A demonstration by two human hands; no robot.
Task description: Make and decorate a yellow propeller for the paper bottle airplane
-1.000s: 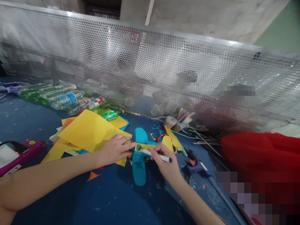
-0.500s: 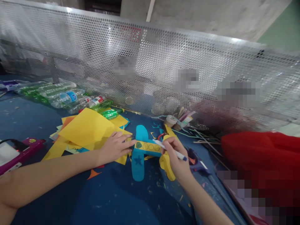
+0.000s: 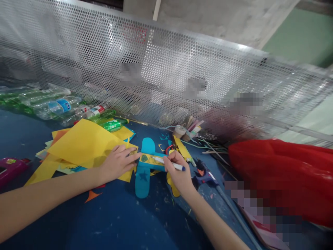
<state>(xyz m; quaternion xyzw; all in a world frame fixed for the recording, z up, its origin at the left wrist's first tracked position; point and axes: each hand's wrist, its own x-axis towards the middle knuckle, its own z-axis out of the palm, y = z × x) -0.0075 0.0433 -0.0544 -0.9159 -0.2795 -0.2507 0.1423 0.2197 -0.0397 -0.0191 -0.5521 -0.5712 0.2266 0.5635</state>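
A paper airplane (image 3: 144, 173) with teal wings and a yellow body lies flat on the blue table (image 3: 117, 222). My left hand (image 3: 117, 163) rests on the yellow paper beside it, fingers stretched out, fingertips pressing the plane's nose end. My right hand (image 3: 178, 173) is closed around a white marker (image 3: 168, 164) with a blue cap end. The marker's tip touches the yellow body, where small circles are drawn. A dark star shows on the near wing.
A stack of yellow and orange paper sheets (image 3: 78, 146) lies left of the plane. Plastic bottles (image 3: 57, 106) line the perforated metal screen (image 3: 156, 80). A blue glue gun (image 3: 205, 175) and a red cloth (image 3: 281, 173) sit to the right. Sticks and tape (image 3: 186, 132) lie behind.
My right hand moved the marker from the plane's front to its tail side and back toward the middle of the yellow body. The view shifted right. My left hand stayed put.
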